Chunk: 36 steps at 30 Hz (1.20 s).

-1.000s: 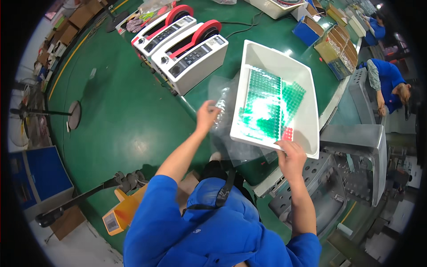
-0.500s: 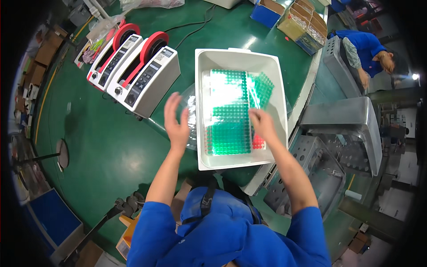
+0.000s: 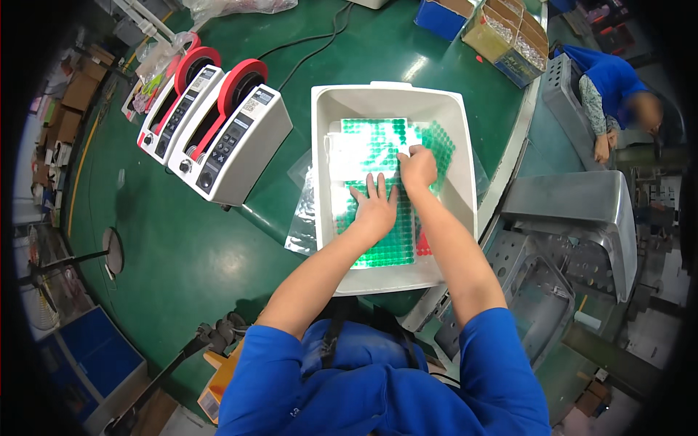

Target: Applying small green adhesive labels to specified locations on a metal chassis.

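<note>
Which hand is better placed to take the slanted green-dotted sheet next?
Right, likely: the right hand is nearer the slanted green-dotted sheet, while the left hand is spread over the larger green-dotted sheet.

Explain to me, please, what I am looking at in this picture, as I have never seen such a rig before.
There is no robot here: a person works bare-handed, seen from a wide fisheye camera worn on their head, so straight edges bend near the rim. The left hand lies spread on clear sheets of green dots inside a white tub. The right hand has its fingers bunched at the sheets' right side; whether it grips one is unclear. Some red dots show beside them. The tub rests on a green table, with clear plastic sticking out at its left. Farther left stand two white machines with red wheels. At the right, a co-worker wears blue.
</note>
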Each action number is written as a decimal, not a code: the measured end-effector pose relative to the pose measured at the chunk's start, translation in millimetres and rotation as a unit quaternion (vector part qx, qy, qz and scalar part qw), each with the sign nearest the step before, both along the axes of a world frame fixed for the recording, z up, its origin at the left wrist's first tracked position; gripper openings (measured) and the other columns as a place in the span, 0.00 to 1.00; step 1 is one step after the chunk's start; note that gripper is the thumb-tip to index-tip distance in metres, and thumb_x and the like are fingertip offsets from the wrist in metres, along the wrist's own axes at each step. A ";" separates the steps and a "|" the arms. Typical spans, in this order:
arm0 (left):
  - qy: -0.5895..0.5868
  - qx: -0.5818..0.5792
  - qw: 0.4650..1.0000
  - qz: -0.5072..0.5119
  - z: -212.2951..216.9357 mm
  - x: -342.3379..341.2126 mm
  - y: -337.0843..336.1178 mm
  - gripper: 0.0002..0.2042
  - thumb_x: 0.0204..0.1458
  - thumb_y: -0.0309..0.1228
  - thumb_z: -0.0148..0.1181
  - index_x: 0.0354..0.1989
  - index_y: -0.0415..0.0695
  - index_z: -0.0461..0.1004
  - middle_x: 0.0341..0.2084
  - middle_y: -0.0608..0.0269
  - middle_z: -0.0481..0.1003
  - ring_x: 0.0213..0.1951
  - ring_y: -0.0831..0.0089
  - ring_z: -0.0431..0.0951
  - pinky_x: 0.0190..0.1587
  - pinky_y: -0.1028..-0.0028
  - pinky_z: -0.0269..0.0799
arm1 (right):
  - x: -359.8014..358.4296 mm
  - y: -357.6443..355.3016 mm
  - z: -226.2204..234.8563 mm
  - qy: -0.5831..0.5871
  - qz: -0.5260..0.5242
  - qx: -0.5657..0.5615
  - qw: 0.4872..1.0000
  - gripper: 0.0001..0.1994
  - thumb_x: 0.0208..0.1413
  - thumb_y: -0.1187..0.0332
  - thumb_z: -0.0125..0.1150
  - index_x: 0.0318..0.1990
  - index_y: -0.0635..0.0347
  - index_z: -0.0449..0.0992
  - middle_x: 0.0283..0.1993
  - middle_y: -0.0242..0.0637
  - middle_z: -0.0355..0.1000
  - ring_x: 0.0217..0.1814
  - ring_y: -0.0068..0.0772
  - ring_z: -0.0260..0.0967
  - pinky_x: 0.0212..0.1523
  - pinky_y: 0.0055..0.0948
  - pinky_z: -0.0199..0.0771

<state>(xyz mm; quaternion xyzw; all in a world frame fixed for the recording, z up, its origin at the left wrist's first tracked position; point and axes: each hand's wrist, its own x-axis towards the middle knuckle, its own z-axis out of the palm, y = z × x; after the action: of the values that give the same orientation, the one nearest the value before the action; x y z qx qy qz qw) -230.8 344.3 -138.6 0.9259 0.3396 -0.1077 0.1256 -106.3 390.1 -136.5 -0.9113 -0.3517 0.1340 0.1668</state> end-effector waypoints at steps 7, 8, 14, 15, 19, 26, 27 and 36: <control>0.001 -0.011 1.000 -0.002 -2.6 3.3 -0.9 0.37 0.37 0.44 0.62 0.54 0.35 0.56 0.56 0.30 0.42 0.57 0.32 0.42 0.42 0.28 0.48 | -17.7 -14.6 -12.3 -0.131 0.108 0.094 0.981 0.12 0.42 0.73 0.54 0.37 0.63 0.67 0.38 0.42 0.66 0.34 0.43 0.66 0.33 0.38 0.69; 0.000 -0.017 1.000 -0.004 -1.9 2.5 -0.2 0.37 0.37 0.44 0.62 0.53 0.34 0.57 0.57 0.30 0.42 0.57 0.32 0.41 0.42 0.28 0.48 | -17.6 -14.2 -13.1 -0.131 0.119 0.087 0.980 0.12 0.42 0.74 0.53 0.37 0.64 0.66 0.38 0.42 0.66 0.34 0.43 0.66 0.33 0.38 0.68; -0.007 -0.023 1.000 -0.005 2.3 0.1 -0.3 0.37 0.38 0.44 0.60 0.55 0.35 0.54 0.57 0.31 0.42 0.57 0.31 0.41 0.42 0.28 0.48 | -25.2 -20.4 -20.4 -0.224 0.173 0.118 0.952 0.11 0.40 0.76 0.52 0.35 0.66 0.65 0.37 0.43 0.64 0.37 0.41 0.65 0.35 0.34 0.67; -0.019 -0.017 1.000 -0.003 1.0 -0.1 -0.8 0.37 0.39 0.44 0.59 0.56 0.35 0.53 0.57 0.31 0.42 0.57 0.31 0.40 0.42 0.28 0.48 | -24.8 -20.1 -21.6 -0.207 0.162 0.115 0.958 0.12 0.40 0.76 0.52 0.35 0.66 0.65 0.38 0.44 0.64 0.37 0.40 0.65 0.36 0.34 0.66; 0.009 -0.020 1.000 -0.010 0.1 0.2 -0.6 0.38 0.42 0.46 0.54 0.58 0.35 0.49 0.57 0.33 0.41 0.58 0.32 0.39 0.42 0.28 0.47 | -29.5 -16.7 -16.0 -0.154 0.140 0.094 0.974 0.13 0.40 0.75 0.53 0.37 0.66 0.65 0.39 0.46 0.64 0.39 0.40 0.64 0.38 0.34 0.65; 0.021 -0.036 0.999 0.000 2.3 1.1 -0.2 0.37 0.44 0.47 0.53 0.59 0.38 0.48 0.59 0.36 0.39 0.59 0.34 0.37 0.43 0.28 0.46 | -35.6 -22.1 -14.1 -0.164 0.132 0.173 0.962 0.21 0.38 0.74 0.59 0.44 0.68 0.64 0.37 0.41 0.66 0.40 0.41 0.63 0.37 0.35 0.65; 0.022 -0.021 1.000 0.002 -0.3 0.7 -1.2 0.37 0.43 0.47 0.53 0.59 0.38 0.48 0.58 0.35 0.40 0.58 0.33 0.38 0.42 0.28 0.46 | -34.1 -21.9 -15.1 -0.154 0.123 0.202 0.959 0.22 0.37 0.73 0.60 0.44 0.67 0.64 0.36 0.40 0.66 0.39 0.40 0.64 0.37 0.35 0.65; -0.001 -0.037 0.999 -0.028 8.5 -9.6 -14.0 0.40 0.40 0.48 0.58 0.59 0.40 0.48 0.59 0.35 0.39 0.60 0.39 0.37 0.44 0.30 0.47 | 16.4 -5.4 -9.6 0.090 0.069 0.136 0.984 0.11 0.42 0.65 0.60 0.30 0.60 0.69 0.25 0.44 0.69 0.29 0.44 0.67 0.30 0.38 0.64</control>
<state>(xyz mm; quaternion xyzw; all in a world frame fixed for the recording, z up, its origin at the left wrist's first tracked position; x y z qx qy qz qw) -240.3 330.2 -130.1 0.9297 0.3094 -0.1231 0.1574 -89.9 384.7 -146.1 -0.8379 -0.4119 0.1775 0.3110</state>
